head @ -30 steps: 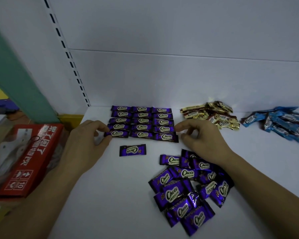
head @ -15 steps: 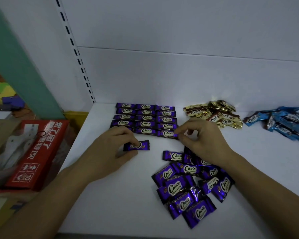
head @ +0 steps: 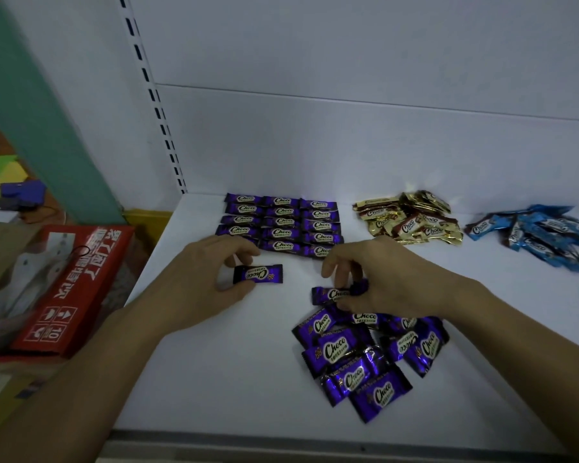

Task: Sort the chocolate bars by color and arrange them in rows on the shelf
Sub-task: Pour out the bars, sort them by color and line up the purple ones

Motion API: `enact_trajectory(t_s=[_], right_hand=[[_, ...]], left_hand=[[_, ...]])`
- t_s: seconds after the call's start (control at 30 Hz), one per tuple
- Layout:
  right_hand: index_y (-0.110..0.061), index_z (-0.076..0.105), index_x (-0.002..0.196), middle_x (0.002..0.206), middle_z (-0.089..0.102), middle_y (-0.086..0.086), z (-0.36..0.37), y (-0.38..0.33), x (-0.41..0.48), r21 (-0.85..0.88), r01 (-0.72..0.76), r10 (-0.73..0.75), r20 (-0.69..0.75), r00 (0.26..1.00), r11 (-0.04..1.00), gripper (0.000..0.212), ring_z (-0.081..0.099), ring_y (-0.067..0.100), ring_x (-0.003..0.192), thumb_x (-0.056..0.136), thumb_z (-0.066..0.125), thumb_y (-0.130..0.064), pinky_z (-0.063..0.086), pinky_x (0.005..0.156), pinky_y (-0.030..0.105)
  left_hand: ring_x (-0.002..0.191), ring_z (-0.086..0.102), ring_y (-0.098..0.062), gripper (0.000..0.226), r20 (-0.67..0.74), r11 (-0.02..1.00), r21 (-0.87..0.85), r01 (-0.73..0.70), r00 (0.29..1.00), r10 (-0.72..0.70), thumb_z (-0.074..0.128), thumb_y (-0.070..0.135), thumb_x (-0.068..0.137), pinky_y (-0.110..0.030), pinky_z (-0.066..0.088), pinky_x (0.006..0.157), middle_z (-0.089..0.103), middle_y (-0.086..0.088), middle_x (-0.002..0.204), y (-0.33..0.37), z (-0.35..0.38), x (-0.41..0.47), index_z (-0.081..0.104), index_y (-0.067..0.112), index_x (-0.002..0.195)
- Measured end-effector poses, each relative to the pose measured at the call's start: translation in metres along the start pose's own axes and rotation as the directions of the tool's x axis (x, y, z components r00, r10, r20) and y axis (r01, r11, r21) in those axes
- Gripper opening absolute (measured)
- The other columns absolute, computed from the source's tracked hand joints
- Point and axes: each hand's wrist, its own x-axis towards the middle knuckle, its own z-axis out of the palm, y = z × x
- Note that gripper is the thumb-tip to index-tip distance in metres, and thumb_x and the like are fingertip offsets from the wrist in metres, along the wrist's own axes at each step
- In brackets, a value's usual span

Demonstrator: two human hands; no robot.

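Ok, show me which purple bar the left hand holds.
The single bar lying alone in front of the rows; the left hand pinches its end.

A red cardboard box (head: 71, 289) printed with white characters and handling symbols lies at the left, its open top tilted away. Pale white packing material with small holes (head: 17, 279) sits just beside it, touching its left edge. Behind the box a teal-green painted pillar (head: 41, 128) rises at a slant. A small yellow block (head: 146, 222) sits at its foot. A white metal upright with a row of dark slots (head: 154, 105) runs up the pale wall panel (head: 381, 45). Far left, yellow and green sheets (head: 0, 168) lie near a small blue object (head: 22, 190), too dim to identify.
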Motion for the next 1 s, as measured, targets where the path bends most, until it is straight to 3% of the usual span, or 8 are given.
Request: enact_trajectory(t_s=[0.13, 0.23, 0.37, 0.47, 0.57, 0.7, 0.83, 1.0], right_hand=[[-0.033, 0.063, 0.105, 0.089, 0.066, -0.015, 0.003, -0.005, 0.005, 0.017, 0.045, -0.043, -0.100, 0.994, 0.999, 0.038, 0.063, 0.008, 0.075, 0.073, 0.083, -0.031, 0.054, 0.063, 0.027], [-0.028, 0.066, 0.099, 0.086, 0.066, -0.014, 0.007, -0.013, 0.018, 0.043, 0.093, -0.083, -0.199, 0.977, 0.995, 0.028, 0.061, 0.008, 0.076, 0.076, 0.082, -0.026, 0.051, 0.063, 0.019], [-0.026, 0.069, 0.094, 0.086, 0.066, -0.016, 0.022, -0.021, 0.036, -0.015, 0.101, -0.102, -0.192, 0.976, 0.995, 0.018, 0.059, -0.001, 0.079, 0.079, 0.079, -0.025, 0.044, 0.066, 0.010], [-0.025, 0.075, 0.088, 0.084, 0.068, -0.015, 0.030, -0.024, 0.043, -0.004, 0.081, -0.080, -0.210, 0.974, 0.997, 0.007, 0.058, -0.005, 0.075, 0.082, 0.077, -0.023, 0.040, 0.065, 0.004], [-0.028, 0.078, 0.086, 0.081, 0.063, -0.019, 0.035, -0.026, 0.046, -0.011, 0.067, -0.067, -0.265, 0.962, 0.998, 0.004, 0.058, -0.003, 0.070, 0.083, 0.078, -0.026, 0.040, 0.066, 0.004], [-0.027, 0.079, 0.093, 0.089, 0.068, -0.014, 0.039, -0.021, 0.042, 0.016, 0.051, -0.044, -0.279, 0.959, 0.999, 0.009, 0.060, 0.000, 0.080, 0.084, 0.078, -0.024, 0.045, 0.074, 0.009], [-0.026, 0.077, 0.098, 0.092, 0.071, -0.010, 0.041, -0.019, 0.037, 0.059, 0.028, -0.010, -0.281, 0.960, 0.998, 0.014, 0.064, 0.004, 0.081, 0.085, 0.076, -0.021, 0.050, 0.075, 0.012], [-0.025, 0.077, 0.098, 0.091, 0.071, -0.010, 0.045, -0.021, 0.041, 0.054, 0.029, -0.011, -0.317, 0.948, 0.998, 0.014, 0.062, 0.003, 0.077, 0.087, 0.074, -0.018, 0.046, 0.073, 0.011]], left_hand=[[0.094, 0.054, -0.002, 0.036, 0.000, 1.000, -0.011, 0.028, 1.000, -0.028, 0.080, 0.029, 0.078, -0.006, 0.038, 0.071, 0.061, 0.025, 0.098, 0.003, -0.002, 0.001, 0.061, 0.038, 0.107], [0.089, 0.053, 0.000, 0.023, 0.021, 0.999, 0.020, 0.030, 0.999, -0.030, 0.079, 0.030, 0.079, -0.014, 0.039, 0.071, 0.058, 0.025, 0.090, 0.003, -0.006, 0.000, 0.064, 0.037, 0.094], [0.083, 0.055, -0.005, 0.014, 0.014, 0.998, 0.055, 0.042, 0.999, -0.043, 0.079, 0.036, 0.078, -0.026, 0.048, 0.071, 0.059, 0.019, 0.084, -0.005, -0.016, -0.002, 0.065, 0.036, 0.082], [0.075, 0.058, -0.011, 0.020, 0.012, 0.999, 0.033, 0.040, 0.999, -0.040, 0.067, 0.053, 0.080, -0.028, 0.049, 0.063, 0.061, 0.015, 0.076, -0.005, -0.021, -0.006, 0.064, 0.033, 0.077], [0.076, 0.061, -0.014, 0.006, 0.043, 1.000, -0.019, 0.001, 0.999, 0.000, 0.060, 0.033, 0.090, -0.024, 0.049, 0.061, 0.063, 0.015, 0.081, -0.005, -0.024, -0.008, 0.063, 0.036, 0.086], [0.105, 0.054, -0.007, 0.040, 0.094, 0.989, 0.085, -0.124, 0.989, 0.116, 0.063, 0.002, 0.083, -0.010, 0.040, 0.084, 0.054, 0.020, 0.113, -0.011, -0.023, -0.006, 0.071, 0.034, 0.105], [0.105, 0.054, -0.004, 0.033, 0.138, 0.984, 0.068, -0.165, 0.978, 0.155, 0.072, 0.006, 0.082, -0.010, 0.040, 0.087, 0.060, 0.020, 0.112, -0.011, -0.023, -0.004, 0.074, 0.031, 0.104], [0.092, 0.059, -0.008, 0.020, 0.074, 0.994, 0.033, -0.101, 0.992, 0.098, 0.076, 0.024, 0.081, -0.027, 0.052, 0.077, 0.063, 0.020, 0.095, -0.009, -0.025, -0.005, 0.075, 0.032, 0.099]])
